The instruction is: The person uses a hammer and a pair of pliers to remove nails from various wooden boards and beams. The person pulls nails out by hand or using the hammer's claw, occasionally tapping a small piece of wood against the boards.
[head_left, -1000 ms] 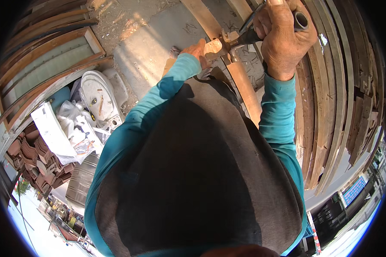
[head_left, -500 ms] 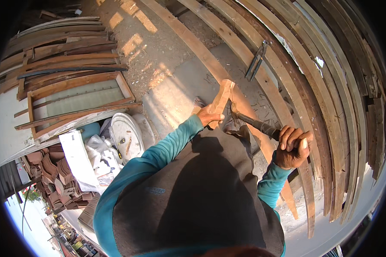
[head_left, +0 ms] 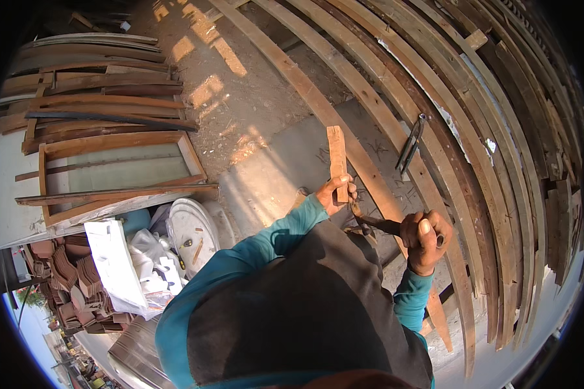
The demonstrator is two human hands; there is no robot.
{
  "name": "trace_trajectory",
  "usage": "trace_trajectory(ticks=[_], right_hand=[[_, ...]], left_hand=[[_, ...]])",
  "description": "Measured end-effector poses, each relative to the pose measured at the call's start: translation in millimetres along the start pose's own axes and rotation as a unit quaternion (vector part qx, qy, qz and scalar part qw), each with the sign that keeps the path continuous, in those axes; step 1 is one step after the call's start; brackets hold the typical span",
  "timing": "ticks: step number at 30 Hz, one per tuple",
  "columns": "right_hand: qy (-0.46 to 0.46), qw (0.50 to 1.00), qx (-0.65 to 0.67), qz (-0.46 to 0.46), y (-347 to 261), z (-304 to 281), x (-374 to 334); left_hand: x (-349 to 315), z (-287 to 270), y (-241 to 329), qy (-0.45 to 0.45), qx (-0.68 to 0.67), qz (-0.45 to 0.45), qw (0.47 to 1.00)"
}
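Observation:
My left hand is closed around the lower end of a short wooden block, which points away from me in front of my dark shirt. In my right hand is a hammer, gripped by its dark handle with the thumb lying along the top. The hammer's rusty head is just right of the block's lower end, close to my left fingers; whether it touches the block I cannot tell. Beneath both hands a long plank runs diagonally. Pincers with dark handles rest on the planks further right.
Many long timbers lie side by side on the right. Nails are scattered on the concrete ground. At left are a wooden frame, stacked boards, a white round lid-like piece, plastic bags and reddish-brown tiles.
The block has turned from a slant to nearly straight ahead. My right hand and the hammer have come left, closer to my left hand. The whole view has shifted slightly.

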State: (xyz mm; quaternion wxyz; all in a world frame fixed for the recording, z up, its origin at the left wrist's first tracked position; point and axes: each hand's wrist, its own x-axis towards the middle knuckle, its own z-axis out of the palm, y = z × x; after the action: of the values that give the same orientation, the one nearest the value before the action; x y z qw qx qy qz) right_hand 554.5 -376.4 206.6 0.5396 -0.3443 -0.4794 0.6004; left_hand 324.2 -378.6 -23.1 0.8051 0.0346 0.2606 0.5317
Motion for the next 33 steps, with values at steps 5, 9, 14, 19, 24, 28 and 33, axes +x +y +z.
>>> trace_trajectory(ticks=[5,9,14,19,24,28,33], right_hand=[[-0.037,0.958,-0.246,0.145,38,69,33],[-0.042,0.939,-0.31,0.145,45,92,49],[0.039,0.94,-0.302,0.156,31,109,67],[0.02,0.952,-0.281,0.118,25,99,91],[-0.011,0.985,-0.166,0.042,14,111,144],[-0.076,0.986,-0.146,-0.027,17,144,199],[-0.084,0.976,-0.178,-0.093,45,201,287]], left_hand=[[-7,20,63,-0.046,0.236,-0.048,0.969],[-6,-10,86,-0.016,0.502,-0.031,0.864],[-10,-18,116,-0.007,0.61,-0.041,0.791],[3,-22,157,0.087,0.612,0.037,0.785],[23,-25,226,0.223,0.718,0.079,0.655],[40,-17,284,0.29,0.738,0.056,0.607],[98,-52,346,0.261,0.81,0.019,0.525]])
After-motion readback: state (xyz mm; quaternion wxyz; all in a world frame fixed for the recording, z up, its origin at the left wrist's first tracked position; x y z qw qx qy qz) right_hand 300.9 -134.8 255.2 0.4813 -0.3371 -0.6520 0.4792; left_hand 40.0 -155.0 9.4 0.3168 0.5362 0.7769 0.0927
